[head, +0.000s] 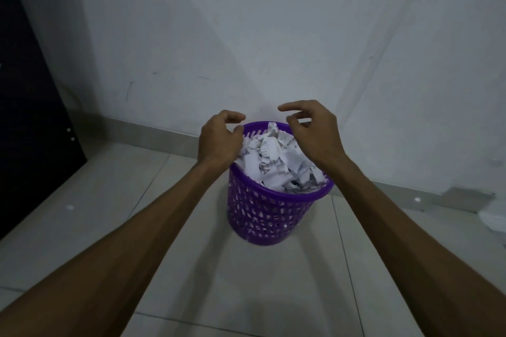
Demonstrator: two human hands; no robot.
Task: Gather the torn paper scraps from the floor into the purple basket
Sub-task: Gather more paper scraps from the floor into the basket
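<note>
Standing between the two hands, one purple basket (269,216) is being shown on the tiled floor (175,268), heaped to the rim with white paper scraps (273,161); too many to be counted. No readable writing is being shown on the basket or scraps. The left hand (219,137) is being held over the basket's left rim, fingers loosely curled, nothing gripped. The right hand (315,131) is being held over the right rim, fingers relaxed and spread, empty. A white wall (246,35) is being seen beyond both hands.
</note>
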